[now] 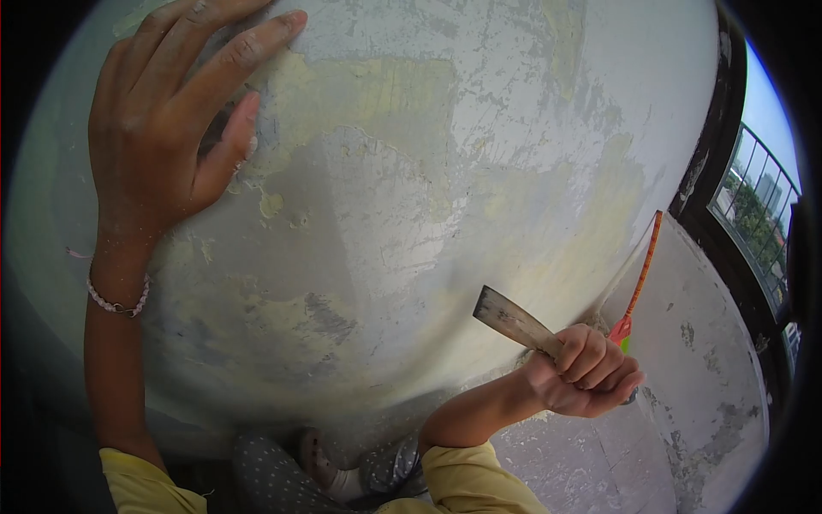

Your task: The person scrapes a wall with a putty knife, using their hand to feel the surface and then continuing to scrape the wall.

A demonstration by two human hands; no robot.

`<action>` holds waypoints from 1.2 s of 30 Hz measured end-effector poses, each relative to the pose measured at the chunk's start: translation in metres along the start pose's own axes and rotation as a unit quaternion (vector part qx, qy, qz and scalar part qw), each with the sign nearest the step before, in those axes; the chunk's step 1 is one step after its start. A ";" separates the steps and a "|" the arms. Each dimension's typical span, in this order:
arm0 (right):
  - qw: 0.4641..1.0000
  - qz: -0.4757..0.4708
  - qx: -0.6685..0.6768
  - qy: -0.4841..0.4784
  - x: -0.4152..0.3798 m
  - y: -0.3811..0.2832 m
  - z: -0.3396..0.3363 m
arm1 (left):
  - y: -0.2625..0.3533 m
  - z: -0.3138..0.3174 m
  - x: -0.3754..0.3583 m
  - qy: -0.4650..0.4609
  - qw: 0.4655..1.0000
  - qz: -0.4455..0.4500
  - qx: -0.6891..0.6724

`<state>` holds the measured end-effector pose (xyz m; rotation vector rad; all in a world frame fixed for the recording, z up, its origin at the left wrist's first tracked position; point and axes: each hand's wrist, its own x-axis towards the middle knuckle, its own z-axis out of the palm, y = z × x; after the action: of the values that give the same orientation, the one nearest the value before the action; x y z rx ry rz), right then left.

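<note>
A wall with patchy white and yellowish paint, peeling in places, fills most of the view. At the upper left, my left hand lies against it with fingers spread, nothing in its grasp; white dust marks the fingers. A braided bracelet circles that wrist. Lower right, my right hand is wrapped round the handle of a scraper. Its flat, stained blade points up and left, and seems to stand off the wall, though the gap is hard to judge. Most of the handle is hidden in my fist.
To the right is a dark window frame, with a railing and trees outside. An orange stick-like thing with a red and green lower end leans near the corner behind my right hand. Below are my legs and a worn grey floor.
</note>
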<state>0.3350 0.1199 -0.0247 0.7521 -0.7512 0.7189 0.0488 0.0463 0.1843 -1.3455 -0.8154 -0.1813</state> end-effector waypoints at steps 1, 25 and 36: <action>1.000 -0.006 0.001 0.001 -0.002 0.001 -0.002 | 0.000 0.000 0.000 0.000 1.000 0.002 -0.002; 0.998 0.042 -0.019 0.037 -0.021 0.040 -0.018 | -0.001 -0.001 0.001 0.006 1.000 0.012 -0.007; 0.987 0.097 0.078 0.099 -0.044 0.070 -0.009 | -0.002 -0.002 -0.001 -0.001 1.000 0.020 0.006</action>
<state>0.2603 0.1514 -0.0418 0.7420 -0.5968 1.0228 0.0479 0.0436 0.1860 -1.3503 -0.7906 -0.1440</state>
